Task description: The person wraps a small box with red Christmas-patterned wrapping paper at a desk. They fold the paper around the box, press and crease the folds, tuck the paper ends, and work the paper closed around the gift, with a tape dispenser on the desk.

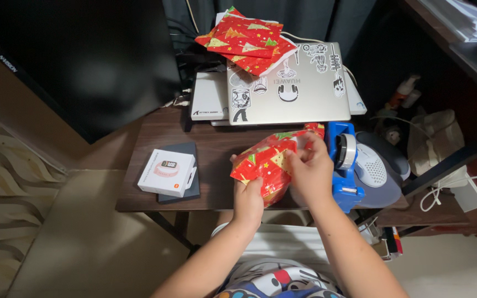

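Note:
A small parcel wrapped in red paper with green and yellow trees is held above the front of the dark wooden desk. My left hand grips its lower near corner from underneath. My right hand covers its right side, fingers pinching the paper's upper edge. A blue tape dispenser with a white roll stands just right of my right hand.
A white box lies on a dark flat box at the desk's left front. A silver laptop with stickers lies on other devices at the back, several folded red wrapping sheets on top. A grey mouse sits right.

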`<state>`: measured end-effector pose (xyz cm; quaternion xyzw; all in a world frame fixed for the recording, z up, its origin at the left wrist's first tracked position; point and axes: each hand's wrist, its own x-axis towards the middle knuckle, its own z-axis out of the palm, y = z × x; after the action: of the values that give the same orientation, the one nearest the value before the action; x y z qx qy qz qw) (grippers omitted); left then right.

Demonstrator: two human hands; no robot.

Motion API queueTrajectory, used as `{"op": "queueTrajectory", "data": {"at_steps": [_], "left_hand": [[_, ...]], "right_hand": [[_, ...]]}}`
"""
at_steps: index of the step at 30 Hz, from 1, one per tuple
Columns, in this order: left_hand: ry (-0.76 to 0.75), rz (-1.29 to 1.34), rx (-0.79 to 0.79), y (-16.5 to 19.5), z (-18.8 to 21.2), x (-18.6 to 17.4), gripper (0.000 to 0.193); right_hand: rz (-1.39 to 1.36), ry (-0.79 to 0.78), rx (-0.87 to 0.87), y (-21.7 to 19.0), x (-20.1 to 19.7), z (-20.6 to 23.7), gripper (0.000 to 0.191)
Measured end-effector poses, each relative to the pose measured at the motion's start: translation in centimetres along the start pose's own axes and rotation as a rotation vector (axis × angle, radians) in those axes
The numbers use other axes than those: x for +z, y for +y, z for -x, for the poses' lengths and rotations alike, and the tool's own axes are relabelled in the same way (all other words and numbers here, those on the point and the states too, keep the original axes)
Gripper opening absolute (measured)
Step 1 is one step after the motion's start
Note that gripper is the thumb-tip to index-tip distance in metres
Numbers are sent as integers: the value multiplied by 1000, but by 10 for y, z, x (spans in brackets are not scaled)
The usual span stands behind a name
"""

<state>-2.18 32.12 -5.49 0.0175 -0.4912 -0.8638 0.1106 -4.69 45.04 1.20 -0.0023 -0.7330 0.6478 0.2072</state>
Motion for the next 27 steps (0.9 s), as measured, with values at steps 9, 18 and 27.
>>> {"op": "queueTrajectory", "data": {"at_steps": [9, 18, 27], "left_hand": [[4, 21, -45, 9, 9, 4, 83], [-10, -460, 462, 30, 23, 14, 80], [-425, -1526, 566, 77, 24, 45, 75]], "right_hand": [[0, 138, -218, 17, -14, -20, 47], [-735, -129, 254, 32, -8, -2, 76], [-736, -195, 214, 43, -6, -22, 37]]}}
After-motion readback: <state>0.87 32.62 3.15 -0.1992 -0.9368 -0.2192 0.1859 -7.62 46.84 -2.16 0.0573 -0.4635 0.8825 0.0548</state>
